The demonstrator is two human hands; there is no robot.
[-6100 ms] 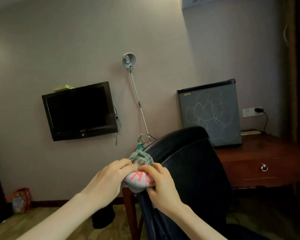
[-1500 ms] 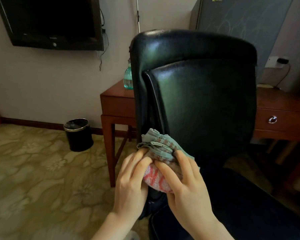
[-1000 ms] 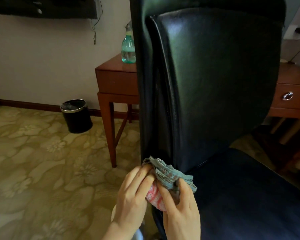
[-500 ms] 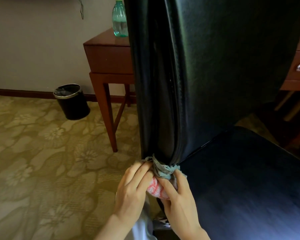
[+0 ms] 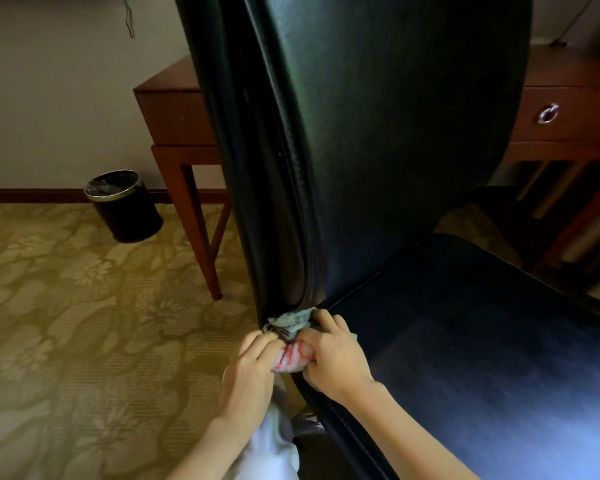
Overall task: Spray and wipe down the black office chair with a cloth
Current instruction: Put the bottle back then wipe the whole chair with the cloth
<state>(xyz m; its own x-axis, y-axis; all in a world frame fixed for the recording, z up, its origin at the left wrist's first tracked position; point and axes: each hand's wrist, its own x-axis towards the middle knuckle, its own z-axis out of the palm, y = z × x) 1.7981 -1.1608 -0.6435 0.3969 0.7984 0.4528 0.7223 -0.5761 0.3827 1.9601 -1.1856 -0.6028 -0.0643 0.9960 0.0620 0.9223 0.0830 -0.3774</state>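
- The left hand (image 5: 253,368) and right hand (image 5: 333,358) are both holding the bunched teal-and-pink cloth (image 5: 293,355), each grip curled closed round it.
- The cloth has been sliding down the left edge of the black leather office chair (image 5: 378,133) from its top corner, and is now pressing into the bottom corner where the backrest meets the seat (image 5: 465,341).
- That edge is probably finishing; the seat is likely coming next.

Your view is dim and warm-toned, with a greenish sheen down the chair back (image 5: 378,116) and a bluish glare on the seat (image 5: 499,393) (cooler than everything else). Straight lines bow toward the edges, and detail looks slightly soft.
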